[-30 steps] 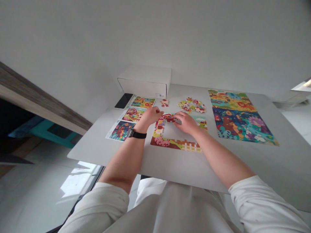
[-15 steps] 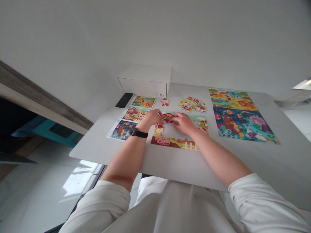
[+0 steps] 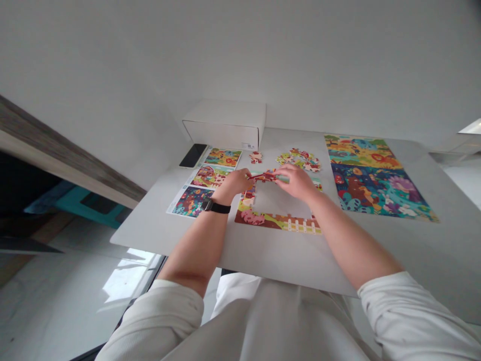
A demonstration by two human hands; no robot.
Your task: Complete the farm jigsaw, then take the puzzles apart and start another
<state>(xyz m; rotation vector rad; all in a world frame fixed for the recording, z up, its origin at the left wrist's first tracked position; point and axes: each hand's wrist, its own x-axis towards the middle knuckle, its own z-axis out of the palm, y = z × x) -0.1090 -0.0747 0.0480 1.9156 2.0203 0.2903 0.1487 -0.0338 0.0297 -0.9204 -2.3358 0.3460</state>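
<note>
Over the upper edge of the partly assembled farm jigsaw (image 3: pixel 280 222), a red jigsaw piece (image 3: pixel 266 175) is held raised and tilted. My right hand (image 3: pixel 297 181) pinches its right side between thumb and fingers. At the left end of the same red part, my left hand (image 3: pixel 237 181) is closed, its fingertips partly hidden; a dark watch (image 3: pixel 206 204) is on that wrist. The jigsaw's border shows a pink pig and a white fence, around a bare grey middle. My right forearm covers part of its right side.
Behind the hands lie a heap of loose pieces (image 3: pixel 299 159) and a small separate group of pieces (image 3: pixel 256 157). To the left are a picture sheet (image 3: pixel 206 176) and a phone (image 3: pixel 193 155). A white box (image 3: pixel 225 125) stands behind; two finished-looking pictures (image 3: pixel 379 180) lie right.
The red house part, which lay flat between my hands, is now tilted up. My right hand has moved slightly right and up with it; my left hand has barely moved.
</note>
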